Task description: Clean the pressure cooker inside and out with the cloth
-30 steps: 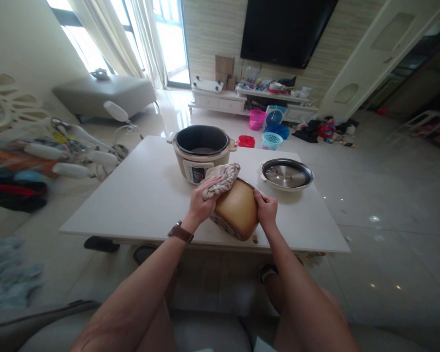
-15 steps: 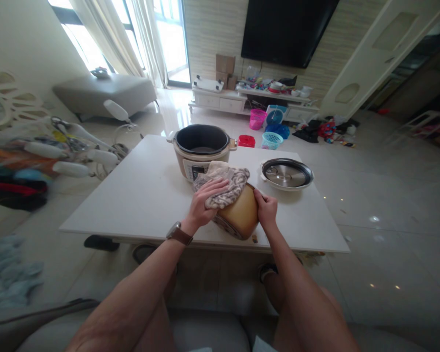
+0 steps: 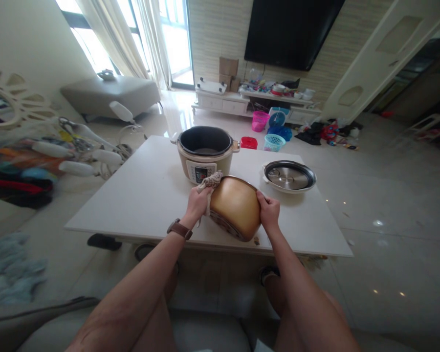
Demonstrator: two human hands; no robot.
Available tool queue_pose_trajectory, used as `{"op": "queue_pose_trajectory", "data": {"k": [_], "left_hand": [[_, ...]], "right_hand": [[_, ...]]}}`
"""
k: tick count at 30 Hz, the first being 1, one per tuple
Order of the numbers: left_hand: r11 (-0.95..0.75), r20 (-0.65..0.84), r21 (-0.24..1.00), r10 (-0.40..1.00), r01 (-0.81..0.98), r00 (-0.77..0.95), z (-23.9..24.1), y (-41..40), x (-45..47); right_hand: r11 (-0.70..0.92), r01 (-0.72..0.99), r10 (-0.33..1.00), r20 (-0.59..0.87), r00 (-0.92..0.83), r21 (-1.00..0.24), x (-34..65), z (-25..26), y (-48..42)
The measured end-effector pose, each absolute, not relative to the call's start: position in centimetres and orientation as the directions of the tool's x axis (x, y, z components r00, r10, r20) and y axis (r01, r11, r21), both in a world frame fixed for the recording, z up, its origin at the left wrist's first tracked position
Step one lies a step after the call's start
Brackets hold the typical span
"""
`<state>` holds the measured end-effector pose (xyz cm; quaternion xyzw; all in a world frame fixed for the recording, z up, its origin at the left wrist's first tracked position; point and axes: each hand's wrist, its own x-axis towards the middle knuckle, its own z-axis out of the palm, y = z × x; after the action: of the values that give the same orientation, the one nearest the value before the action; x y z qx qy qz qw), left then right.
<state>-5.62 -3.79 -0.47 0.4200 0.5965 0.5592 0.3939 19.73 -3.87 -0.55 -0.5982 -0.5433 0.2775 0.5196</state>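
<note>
A gold-coloured inner pot [image 3: 236, 205] is tilted on its side above the front of the white table [image 3: 132, 195], its base turned toward me and its opening facing away. My right hand [image 3: 269, 210] is closed on the pot's rim at the right. At the left side of the pot, my left hand [image 3: 198, 201] is closed around a patterned cloth [image 3: 211, 181], bunched against the pot near its rim. Just behind stands the electric pressure cooker [image 3: 205, 154], lidless, with its dark inside showing and a control panel in front.
The cooker's lid [image 3: 289, 176] lies upside down on the table's right side. Beyond the table are a red container [image 3: 249, 143], a light-blue basket [image 3: 275, 142] and a pink basket [image 3: 260, 121] on the floor. A white lamp [image 3: 106, 156] with several arms stands at the left.
My left hand has drawn the cloth left off the pot's gold side, and the cloth is now bunched at the left edge. The right hand keeps its grip on the rim.
</note>
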Motion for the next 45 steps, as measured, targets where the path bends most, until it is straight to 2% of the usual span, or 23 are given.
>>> {"op": "queue_pose_trajectory", "data": {"k": [3, 6, 9, 11, 13, 17, 19, 21, 27, 30, 33, 35, 37, 40, 45], "left_hand": [[-0.211, 0.253, 0.96, 0.935, 0.183, -0.25, 0.2, -4.8, -5.3], [-0.544, 0.561, 0.783, 0.827, 0.302, 0.036, 1.0, -6.0, -4.9], [-0.694, 0.669, 0.623, 0.712, 0.36, 0.214, 1.7, -6.5, -4.7], [-0.669, 0.659, 0.641, 0.731, 0.376, 0.178, 1.9, -6.3, -4.7], [-0.575, 0.59, 0.734, 0.803, 0.361, 0.079, 1.8, -5.7, -4.8], [-0.208, 0.258, 0.944, 0.949, 0.257, -0.179, 0.6, -4.4, -5.3], [-0.053, 0.102, 0.982, 0.956, 0.183, -0.273, -0.1, -3.9, -5.6], [0.0, 0.042, 0.991, 0.948, 0.134, -0.316, -0.5, -3.6, -5.8], [0.007, 0.055, 0.985, 0.935, 0.174, -0.35, -0.4, -3.9, -5.6], [-0.017, 0.099, 0.971, 0.937, 0.239, -0.335, -0.1, -4.5, -5.0], [-0.236, 0.319, 0.917, 0.917, 0.323, -0.238, 0.3, -5.6, -4.3], [-0.456, 0.515, 0.81, 0.854, 0.367, -0.074, 0.6, -6.3, -4.0], [-0.604, 0.627, 0.698, 0.775, 0.383, 0.079, 0.9, -6.7, -3.8], [-0.637, 0.655, 0.663, 0.748, 0.394, 0.107, 1.3, -6.7, -3.7], [-0.514, 0.555, 0.778, 0.832, 0.361, -0.011, 1.4, -5.8, -3.6]], "right_hand": [[0.136, 0.353, 0.939, 0.234, 0.253, -0.926, 19.8, -0.7, -3.9], [0.139, 0.357, 0.938, 0.238, 0.251, -0.924, 19.8, -0.8, -3.9], [0.132, 0.374, 0.937, 0.238, 0.254, -0.918, 19.7, -0.7, -3.9], [0.132, 0.382, 0.937, 0.241, 0.254, -0.915, 19.7, -0.6, -3.9], [0.132, 0.379, 0.937, 0.241, 0.255, -0.916, 19.6, -0.6, -3.9], [0.131, 0.355, 0.94, 0.23, 0.252, -0.926, 19.7, -0.7, -3.9], [0.128, 0.358, 0.941, 0.228, 0.251, -0.925, 19.7, -0.7, -3.9], [0.124, 0.375, 0.94, 0.229, 0.251, -0.919, 19.7, -0.5, -3.9], [0.146, 0.492, 0.947, 0.265, 0.181, -0.858, 19.6, 1.2, -3.8], [0.115, 0.5, 0.949, 0.244, 0.201, -0.858, 19.3, 1.9, -4.0], [0.047, 0.485, 0.942, 0.2, 0.27, -0.873, 19.3, 1.9, -4.2], [0.036, 0.462, 0.939, 0.188, 0.287, -0.886, 19.4, 1.6, -4.3], [0.048, 0.447, 0.94, 0.192, 0.282, -0.893, 19.5, 1.3, -4.3], [0.06, 0.443, 0.937, 0.204, 0.285, -0.895, 19.7, 1.1, -4.3], [0.052, 0.457, 0.931, 0.209, 0.299, -0.888, 19.5, 1.3, -4.3]]}}
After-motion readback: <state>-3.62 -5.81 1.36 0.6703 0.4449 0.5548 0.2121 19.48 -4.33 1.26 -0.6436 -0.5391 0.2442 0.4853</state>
